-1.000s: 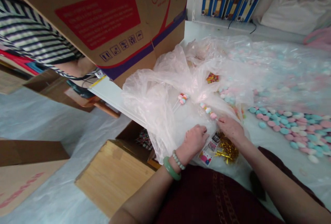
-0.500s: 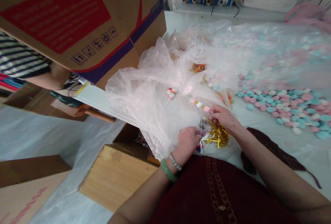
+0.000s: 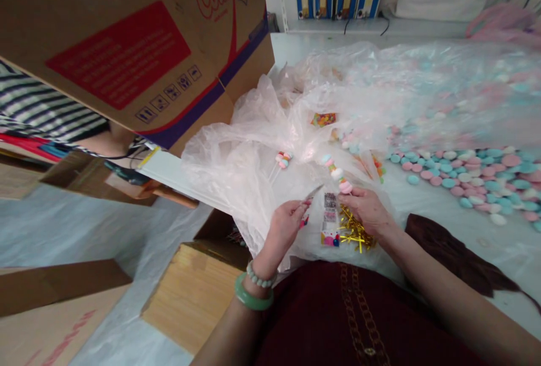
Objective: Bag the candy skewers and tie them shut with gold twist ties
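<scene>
My right hand (image 3: 363, 208) is closed on the stick of a candy skewer (image 3: 337, 174), its pink, white, blue and orange pieces pointing up and away from me. My left hand (image 3: 289, 225) pinches a small clear printed plastic bag (image 3: 304, 221), partly hidden by the fingers. Between the hands lies a stack of similar printed bags (image 3: 330, 225). Gold twist ties (image 3: 355, 233) are heaped beside it, just below my right hand. Farther off, two candy skewers (image 3: 284, 159) lie on the crumpled clear plastic sheet (image 3: 236, 168).
Loose pink, blue and white candies (image 3: 477, 177) cover the table's right side, partly under plastic. A dark brown cloth (image 3: 439, 250) lies near my right forearm. A big cardboard box (image 3: 169, 44) stands at left, with a co-worker's striped sleeve (image 3: 46, 101) behind it. Open cartons (image 3: 190, 298) stand below.
My left hand has lifted a bag from the stack and moved left with it. The skewer in my right hand has turned more upright. The view has shifted slightly.
</scene>
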`<state>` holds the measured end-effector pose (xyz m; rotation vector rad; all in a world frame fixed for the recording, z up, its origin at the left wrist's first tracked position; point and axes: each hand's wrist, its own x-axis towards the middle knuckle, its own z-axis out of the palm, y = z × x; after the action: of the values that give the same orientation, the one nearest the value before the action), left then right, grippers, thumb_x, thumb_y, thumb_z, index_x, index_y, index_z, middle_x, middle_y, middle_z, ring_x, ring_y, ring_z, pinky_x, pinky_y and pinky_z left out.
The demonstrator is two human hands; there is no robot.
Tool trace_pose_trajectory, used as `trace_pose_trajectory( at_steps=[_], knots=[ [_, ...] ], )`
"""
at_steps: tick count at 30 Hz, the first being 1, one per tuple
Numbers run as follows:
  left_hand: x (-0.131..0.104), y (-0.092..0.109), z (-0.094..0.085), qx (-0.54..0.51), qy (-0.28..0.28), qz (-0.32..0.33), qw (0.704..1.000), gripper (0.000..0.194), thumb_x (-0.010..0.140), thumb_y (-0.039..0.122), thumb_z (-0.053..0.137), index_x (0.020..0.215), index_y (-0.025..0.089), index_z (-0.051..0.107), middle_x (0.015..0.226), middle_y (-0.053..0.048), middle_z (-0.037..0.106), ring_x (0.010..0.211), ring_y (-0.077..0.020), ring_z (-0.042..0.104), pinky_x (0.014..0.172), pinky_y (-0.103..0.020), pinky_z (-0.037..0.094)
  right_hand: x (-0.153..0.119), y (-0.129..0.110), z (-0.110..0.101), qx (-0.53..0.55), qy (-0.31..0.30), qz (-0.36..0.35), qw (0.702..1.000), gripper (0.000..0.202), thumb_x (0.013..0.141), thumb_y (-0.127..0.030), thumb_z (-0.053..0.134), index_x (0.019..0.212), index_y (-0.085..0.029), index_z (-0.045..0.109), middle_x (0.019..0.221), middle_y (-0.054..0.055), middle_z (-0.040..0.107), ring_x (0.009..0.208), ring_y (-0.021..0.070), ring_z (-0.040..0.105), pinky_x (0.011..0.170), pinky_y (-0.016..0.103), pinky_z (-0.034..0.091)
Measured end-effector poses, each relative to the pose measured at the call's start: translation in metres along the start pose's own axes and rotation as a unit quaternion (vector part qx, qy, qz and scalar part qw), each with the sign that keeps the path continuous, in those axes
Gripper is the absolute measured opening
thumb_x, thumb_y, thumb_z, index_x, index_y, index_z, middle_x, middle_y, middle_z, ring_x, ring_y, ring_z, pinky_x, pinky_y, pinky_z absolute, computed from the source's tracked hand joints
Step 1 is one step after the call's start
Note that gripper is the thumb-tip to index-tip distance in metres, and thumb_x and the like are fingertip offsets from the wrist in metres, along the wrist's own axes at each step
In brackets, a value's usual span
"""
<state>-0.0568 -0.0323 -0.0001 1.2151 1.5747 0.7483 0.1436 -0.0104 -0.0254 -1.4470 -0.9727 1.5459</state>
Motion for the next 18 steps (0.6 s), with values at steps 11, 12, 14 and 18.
trace_pose_trajectory(
  at_steps=[11,12,14,18],
  knots=[
    [0.024,0.008,0.048,-0.573,0.015,-0.088,0.815,0.026,0.060,0.014,0.077,0.084,0.013,0.068,0.081,-0.003,0.070,0.071,-0.0126,0.063,0.076,-0.026,0.048,-0.009,0.002,0.058,0.088,-0.001,-0.038,0.995,0.020,0.063,-0.034,0.073,0.072,-0.020,0.062,0.065,-0.003,0.059,0.061,0.0131,0.049,0.060,0.027,0.040],
    [0.025,0.007,0.052,-0.580,0.017,-0.088,0.810,0.025,0.061,0.013,0.076,0.084,0.013,0.068,0.081,-0.003,0.070,0.071,-0.0125,0.063,0.075,-0.026,0.048,-0.007,0.003,0.058,0.084,0.006,-0.041,0.996,0.020,0.062,-0.033,0.074,0.072,-0.020,0.062,0.066,-0.004,0.059,0.062,0.0131,0.049,0.061,0.027,0.040],
    [0.025,0.004,0.058,-0.592,0.016,-0.093,0.800,0.022,0.063,0.013,0.074,0.084,0.014,0.068,0.080,-0.002,0.070,0.071,-0.0123,0.063,0.074,-0.025,0.048,-0.005,0.002,0.058,0.087,0.013,-0.043,0.995,0.021,0.061,-0.031,0.075,0.072,-0.020,0.062,0.066,-0.004,0.059,0.062,0.0131,0.048,0.061,0.027,0.039],
    [0.023,0.002,0.065,-0.603,0.010,-0.086,0.793,0.012,0.068,0.014,0.071,0.079,0.016,0.068,0.077,0.000,0.069,0.069,-0.0107,0.060,0.072,-0.024,0.048,-0.005,0.000,0.059,0.082,0.023,-0.046,0.995,0.019,0.064,-0.034,0.073,0.071,-0.020,0.061,0.064,-0.004,0.055,0.059,0.0123,0.044,0.057,0.027,0.035]
  ],
)
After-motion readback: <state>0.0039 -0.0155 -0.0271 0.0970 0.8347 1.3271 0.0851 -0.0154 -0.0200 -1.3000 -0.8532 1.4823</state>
